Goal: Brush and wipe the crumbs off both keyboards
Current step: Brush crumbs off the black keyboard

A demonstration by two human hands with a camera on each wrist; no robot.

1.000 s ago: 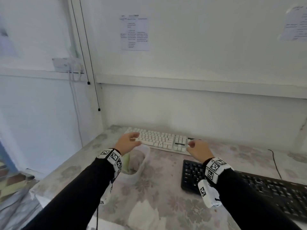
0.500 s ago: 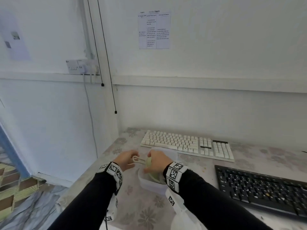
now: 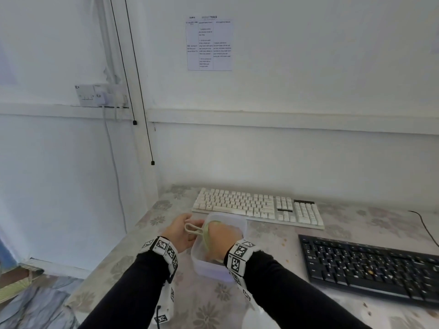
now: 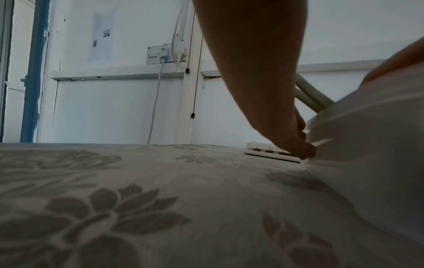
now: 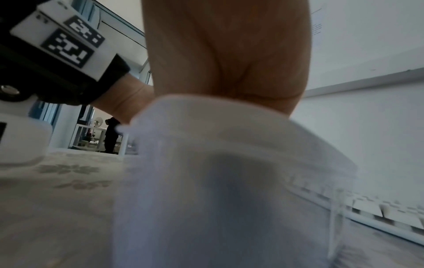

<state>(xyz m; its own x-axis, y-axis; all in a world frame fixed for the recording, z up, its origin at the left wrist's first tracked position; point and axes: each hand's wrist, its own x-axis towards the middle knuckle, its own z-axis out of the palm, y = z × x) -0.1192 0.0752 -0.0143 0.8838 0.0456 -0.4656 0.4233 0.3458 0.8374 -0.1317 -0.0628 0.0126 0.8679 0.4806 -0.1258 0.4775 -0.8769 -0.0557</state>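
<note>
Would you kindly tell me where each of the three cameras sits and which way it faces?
Head: high, looking down at white keyboard, black keyboard, both forearms.
Left wrist: low on the tablecloth, facing the socket wall; left hand at the tub.
Right wrist: low, behind the tub; right hand reaching in.
All share the tub.

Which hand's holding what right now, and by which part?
Left hand holds the translucent container by its left wall. Right hand reaches inside it, beside a pale looped brush handle; whether it grips that cannot be told.
</note>
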